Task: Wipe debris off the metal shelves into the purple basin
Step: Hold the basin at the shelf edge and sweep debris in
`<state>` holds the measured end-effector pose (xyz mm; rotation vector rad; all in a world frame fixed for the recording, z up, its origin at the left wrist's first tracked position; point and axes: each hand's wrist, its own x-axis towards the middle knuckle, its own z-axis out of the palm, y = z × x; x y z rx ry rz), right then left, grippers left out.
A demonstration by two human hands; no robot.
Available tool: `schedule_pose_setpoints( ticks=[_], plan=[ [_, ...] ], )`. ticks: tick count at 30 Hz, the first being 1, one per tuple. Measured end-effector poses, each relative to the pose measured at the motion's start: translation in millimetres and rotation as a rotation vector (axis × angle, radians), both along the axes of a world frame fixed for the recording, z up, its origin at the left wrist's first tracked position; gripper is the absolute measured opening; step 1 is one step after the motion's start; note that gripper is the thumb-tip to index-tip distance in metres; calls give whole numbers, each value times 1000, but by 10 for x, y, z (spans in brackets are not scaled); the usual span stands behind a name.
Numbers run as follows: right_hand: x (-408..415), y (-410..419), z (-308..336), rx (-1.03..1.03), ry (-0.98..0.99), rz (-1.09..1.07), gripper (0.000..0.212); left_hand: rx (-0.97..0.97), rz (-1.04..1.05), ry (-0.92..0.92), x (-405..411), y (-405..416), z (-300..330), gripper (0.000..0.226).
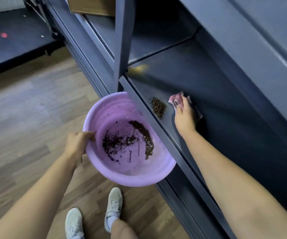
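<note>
While the left hand grips the round purple plastic basin below the grey metal shelf edge, the right hand presses one pink cloth flat beside one brown debris pile; two pale sneakers stand beneath the basin.

The purple basin is a round plastic tub, tilted slightly, held out in front of the metal shelf with its far rim tucked just under the shelf's front edge. Dark brown crumbs lie scattered over its bottom in a loose patch and an arc along one side, around some small printed lettering. The shelf is dark grey metal with a raised front lip. On it, close behind that lip, lies a small heap of brown debris. Just beside the heap sits a crumpled pink cloth, pressed flat to the shelf surface.
</note>
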<state>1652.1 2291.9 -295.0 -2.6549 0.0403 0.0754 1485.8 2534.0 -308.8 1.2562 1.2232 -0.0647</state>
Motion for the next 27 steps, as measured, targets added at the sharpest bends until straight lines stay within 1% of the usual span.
schedule_pose_setpoints(
  ticks=[1, 3, 5, 8, 12, 18, 20, 22, 25, 27],
  plan=[
    [37, 49, -24, 31, -22, 52, 42, 5, 3, 8, 21, 1, -1, 26],
    [111, 177, -49, 145, -1, 155, 43, 7, 8, 11, 65, 5, -4, 18],
    [136, 299, -38, 160, 51, 248, 46, 2, 3, 16, 110, 3, 8, 15],
    [32, 443, -2, 114, 62, 337, 50, 8, -14, 27, 168, 9, 44, 15],
    [-229, 588, -45, 181, 20, 425, 53, 8, -54, 33, 243, 3, 77, 19],
    [-724, 717, -123, 296, 79, 619, 53, -6, -99, 34, 264, -26, 97, 18],
    [-776, 677, -106, 280, 29, 606, 54, -12, -103, 33, 270, -38, 95, 18],
    [-729, 577, -14, 242, -78, 561, 52, -16, -115, 27, 272, -46, 87, 18],
    [-560, 339, 215, 91, -256, 532, 46, -17, -142, 23, 268, -68, 61, 21],
    [-412, 181, 318, 12, -196, 481, 49, -18, -146, 23, 270, -88, 48, 22]
  ],
)
